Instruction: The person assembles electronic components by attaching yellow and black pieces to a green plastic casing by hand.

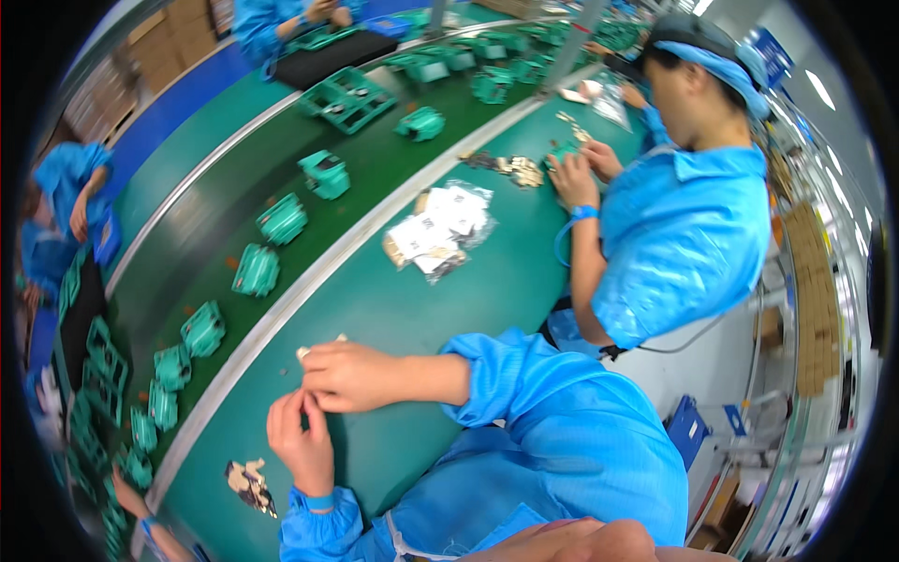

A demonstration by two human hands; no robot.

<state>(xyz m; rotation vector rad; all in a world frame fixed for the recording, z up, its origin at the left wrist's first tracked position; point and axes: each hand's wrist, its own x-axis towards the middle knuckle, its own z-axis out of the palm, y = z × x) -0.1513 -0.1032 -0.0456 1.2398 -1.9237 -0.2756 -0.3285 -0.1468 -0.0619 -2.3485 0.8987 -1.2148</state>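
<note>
At lower centre of the frame we see our left hand [302, 448] and right hand [348, 375] brought close together over the green desk [440, 309], fingertips pinched on a small pale part [315, 350] that shows only at the right hand's upper edge; whether the left hand grips the same piece we cannot tell. A little heap of similar parts [249, 485] lies at lower left, a clear bag of white pieces [438, 232] at centre. Green housings [256, 270] ride the conveyor belt [225, 234] to the left. In our judgement, so light a pinch could let the part slip onto the belt. A co-worker [684, 225] works at upper right.
</note>
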